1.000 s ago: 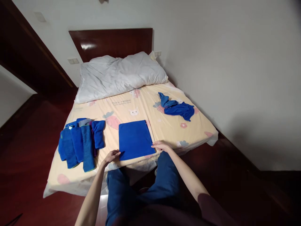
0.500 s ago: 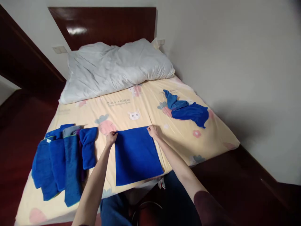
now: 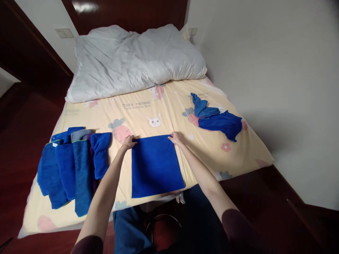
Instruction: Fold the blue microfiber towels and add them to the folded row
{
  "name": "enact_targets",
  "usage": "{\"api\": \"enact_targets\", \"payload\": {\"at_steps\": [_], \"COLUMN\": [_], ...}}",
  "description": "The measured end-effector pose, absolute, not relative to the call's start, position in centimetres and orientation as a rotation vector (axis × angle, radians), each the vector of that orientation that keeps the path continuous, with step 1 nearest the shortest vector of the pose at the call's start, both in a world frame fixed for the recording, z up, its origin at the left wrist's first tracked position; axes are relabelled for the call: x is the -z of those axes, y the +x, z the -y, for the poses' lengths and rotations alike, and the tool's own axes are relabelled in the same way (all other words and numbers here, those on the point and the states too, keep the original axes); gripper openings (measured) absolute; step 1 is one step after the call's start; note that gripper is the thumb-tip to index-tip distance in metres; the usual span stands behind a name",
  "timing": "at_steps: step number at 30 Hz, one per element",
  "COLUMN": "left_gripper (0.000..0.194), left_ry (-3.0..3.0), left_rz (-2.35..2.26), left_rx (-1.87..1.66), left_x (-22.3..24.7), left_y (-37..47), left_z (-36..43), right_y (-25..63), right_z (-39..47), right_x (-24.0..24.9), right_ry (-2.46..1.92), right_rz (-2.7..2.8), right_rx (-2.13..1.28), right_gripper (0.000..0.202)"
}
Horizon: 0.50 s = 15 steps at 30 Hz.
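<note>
Left hand (image 3: 129,141) and right hand (image 3: 175,138) pinch this flat blue towel (image 3: 156,167) by its far corners; folded towels (image 3: 82,173) look done, crumpled towels (image 3: 218,123) remain!

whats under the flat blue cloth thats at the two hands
The cream printed bedsheet shows beside and beyond the flat blue cloth. Whatever lies directly beneath, print or anything else, is covered and cannot be seen.

Dim light, glare on headboard (image 3: 129,14)
</note>
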<state>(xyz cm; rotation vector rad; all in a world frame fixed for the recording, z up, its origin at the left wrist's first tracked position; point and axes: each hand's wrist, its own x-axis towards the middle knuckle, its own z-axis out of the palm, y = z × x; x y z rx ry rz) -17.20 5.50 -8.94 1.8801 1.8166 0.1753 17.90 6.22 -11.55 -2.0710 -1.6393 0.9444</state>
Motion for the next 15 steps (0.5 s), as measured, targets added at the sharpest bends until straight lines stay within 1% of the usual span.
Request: {"api": "enact_targets", "payload": {"at_steps": [1,3,8,11,15], "left_gripper": [0.023,0.020,0.038,0.042,0.038], "left_ry": [1.868,1.794,1.461,1.422,1.550], "left_rz": [-1.788,-1.738,-1.528,-1.513,-1.583], "left_rx": [-0.178,-0.256,-0.500,-0.501,-0.458], "left_x": [8.7,8.5,8.9,9.5,10.4], "left_y": [-17.5,-18.3,-20.6,-21.5,-22.4], "left_z": [-5.9,-6.3,-6.4,-6.7,-8.5], "right_y": [18.0,18.3,18.5,18.7,19.0], "right_z": [-6.5,-7.1,-8.4,-9.0,-10.2], "right_x": [11.5,11.4,12.2,13.1,14.0], "right_ry": [-2.059,-2.017,-1.892,-1.793,-1.736], "right_rz": [1.632,1.618,1.530,1.411,1.321], "right_rx": [-0.977,-1.038,-1.164,-1.230,-1.246], "right_gripper": [0.008,0.011,0.014,0.021,0.027]}}
